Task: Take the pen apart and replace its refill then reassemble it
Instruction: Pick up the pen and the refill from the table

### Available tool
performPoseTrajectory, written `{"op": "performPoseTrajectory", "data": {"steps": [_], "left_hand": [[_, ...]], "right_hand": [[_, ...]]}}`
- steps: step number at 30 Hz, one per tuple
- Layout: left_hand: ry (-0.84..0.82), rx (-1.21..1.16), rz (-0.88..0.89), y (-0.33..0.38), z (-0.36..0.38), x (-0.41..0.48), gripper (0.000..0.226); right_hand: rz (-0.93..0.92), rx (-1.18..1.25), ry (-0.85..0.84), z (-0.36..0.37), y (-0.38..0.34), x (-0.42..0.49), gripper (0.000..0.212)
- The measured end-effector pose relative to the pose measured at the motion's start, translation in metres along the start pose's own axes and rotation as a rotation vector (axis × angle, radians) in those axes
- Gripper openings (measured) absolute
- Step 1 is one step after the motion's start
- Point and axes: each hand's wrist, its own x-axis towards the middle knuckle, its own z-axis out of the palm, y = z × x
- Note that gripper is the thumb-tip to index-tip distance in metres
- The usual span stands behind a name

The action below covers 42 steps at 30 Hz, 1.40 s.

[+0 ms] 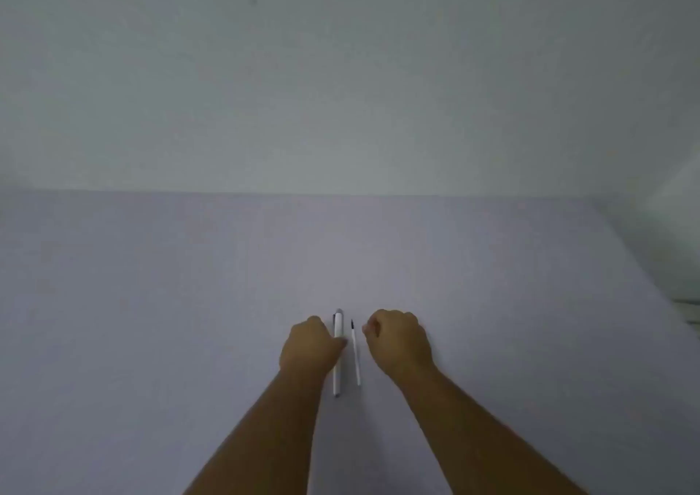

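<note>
A white pen (337,358) with a clip at its far end lies lengthwise on the pale table (151,305). Just to its right lies a thin white refill (355,358) with a dark tip pointing away from me. My left hand (308,346) rests against the pen's left side, fingers curled, its thumb touching the barrel. My right hand (399,343) sits to the right of the refill, fingers curled into a loose fist, apart from the refill and holding nothing.
A plain light wall (341,77) rises behind the table's far edge. The table's right edge (644,259) runs diagonally at the right, with a blurred pale object beyond it.
</note>
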Motion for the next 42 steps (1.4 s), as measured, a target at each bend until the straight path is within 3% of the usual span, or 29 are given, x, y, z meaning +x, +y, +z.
{"op": "performPoseTrajectory", "data": {"steps": [7, 13, 19, 24, 28, 32, 37, 42], "left_hand": [[-0.010, -0.092, -0.050, -0.008, 0.009, 0.002, 0.016], [0.012, -0.281, 0.142, -0.008, -0.003, -0.009, 0.007], [-0.118, -0.377, 0.164, 0.001, -0.011, -0.018, 0.014], [-0.289, -0.321, 0.129, 0.004, -0.024, -0.020, 0.016], [-0.264, -0.367, 0.062, -0.010, -0.023, -0.024, 0.015], [-0.168, -0.433, 0.059, -0.015, -0.022, -0.025, 0.011], [-0.141, -0.429, 0.088, -0.015, -0.021, -0.027, 0.009], [-0.120, -0.371, 0.111, -0.017, -0.020, -0.029, 0.013]], "right_hand": [[0.009, 0.068, -0.039, 0.013, 0.001, 0.002, 0.027], [0.197, 0.557, -0.139, 0.003, -0.026, 0.010, 0.030], [0.330, 0.716, -0.132, -0.010, -0.034, 0.021, 0.039], [0.519, 0.861, -0.060, -0.005, -0.032, 0.018, 0.040], [0.457, 0.749, -0.066, -0.008, -0.013, 0.021, 0.036], [0.294, 0.376, -0.175, -0.002, -0.002, 0.015, 0.035], [0.306, 0.335, -0.129, 0.008, 0.001, 0.006, 0.021], [0.315, 0.331, -0.111, 0.011, 0.004, 0.003, 0.022]]}}
